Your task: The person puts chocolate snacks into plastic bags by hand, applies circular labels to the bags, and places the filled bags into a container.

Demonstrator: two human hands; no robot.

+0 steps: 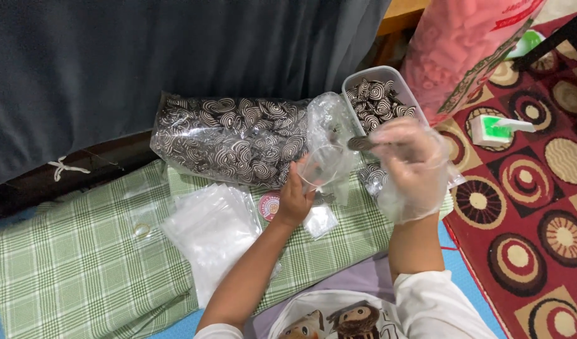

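Holding a small clear pouch (325,164) open, the bare left hand (294,199) pinches its rim so its mouth faces up. The gloved right hand (409,164) grips a swirl-patterned biscuit (361,143) just above it, near the green checked cloth's (81,251) far edge.

white sleeves, cartoon-print shirt; right hand (412,166) in clear plastic glove.

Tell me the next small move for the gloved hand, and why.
Probably tip the spiral biscuit into the small clear bag. The gloved right hand holds it just beside the bag's mouth, which the bare left hand holds open and upright over the green checked cloth.
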